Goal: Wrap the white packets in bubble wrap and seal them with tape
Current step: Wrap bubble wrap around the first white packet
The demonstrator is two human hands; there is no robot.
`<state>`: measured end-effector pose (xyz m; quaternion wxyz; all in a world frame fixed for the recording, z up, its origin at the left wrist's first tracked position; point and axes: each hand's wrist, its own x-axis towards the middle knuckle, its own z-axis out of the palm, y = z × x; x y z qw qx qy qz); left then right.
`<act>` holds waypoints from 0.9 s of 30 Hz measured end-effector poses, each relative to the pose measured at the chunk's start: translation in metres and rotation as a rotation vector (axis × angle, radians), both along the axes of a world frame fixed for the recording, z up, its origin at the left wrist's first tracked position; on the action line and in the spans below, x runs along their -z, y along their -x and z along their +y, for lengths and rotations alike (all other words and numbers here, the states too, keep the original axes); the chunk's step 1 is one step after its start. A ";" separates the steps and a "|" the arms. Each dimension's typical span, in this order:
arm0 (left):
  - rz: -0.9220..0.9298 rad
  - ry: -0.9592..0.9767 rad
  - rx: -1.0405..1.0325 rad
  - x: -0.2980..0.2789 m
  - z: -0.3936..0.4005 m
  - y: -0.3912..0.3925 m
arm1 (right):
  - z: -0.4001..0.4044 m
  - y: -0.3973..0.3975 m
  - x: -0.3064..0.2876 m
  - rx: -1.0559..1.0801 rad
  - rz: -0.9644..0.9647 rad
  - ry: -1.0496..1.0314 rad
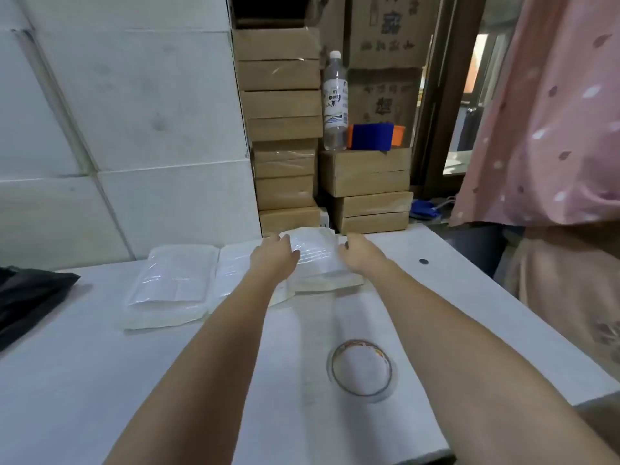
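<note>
Both my arms reach far across the white table (100,380). My left hand (273,255) and my right hand (360,255) grip the two sides of a white packet (317,255), which lies on top of a stack of white packets at the table's far edge. A second pile of packets in clear wrap (171,285) lies to the left of it. A roll of clear tape (362,369) lies flat on the table nearer to me, below my right forearm. A thin clear sheet seems to lie under the tape; I cannot tell if it is bubble wrap.
Stacked cardboard boxes (285,156) stand behind the table, with a water bottle (334,102) and a blue-and-orange object (372,136) on a lower stack. A black bag (30,297) lies at the left edge. A person in pink clothing (550,129) stands at the right.
</note>
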<state>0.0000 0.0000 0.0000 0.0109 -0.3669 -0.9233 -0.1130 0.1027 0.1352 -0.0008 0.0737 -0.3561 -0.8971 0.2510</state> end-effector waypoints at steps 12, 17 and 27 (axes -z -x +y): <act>-0.561 -0.350 -0.272 0.006 0.039 0.027 | 0.034 0.042 0.020 0.280 0.113 0.452; -0.727 -0.445 -0.322 -0.001 0.043 0.025 | 0.058 0.055 0.035 0.261 0.157 0.629; -1.067 -0.819 -0.425 -0.030 0.017 0.017 | 0.013 0.023 -0.019 0.332 0.435 0.740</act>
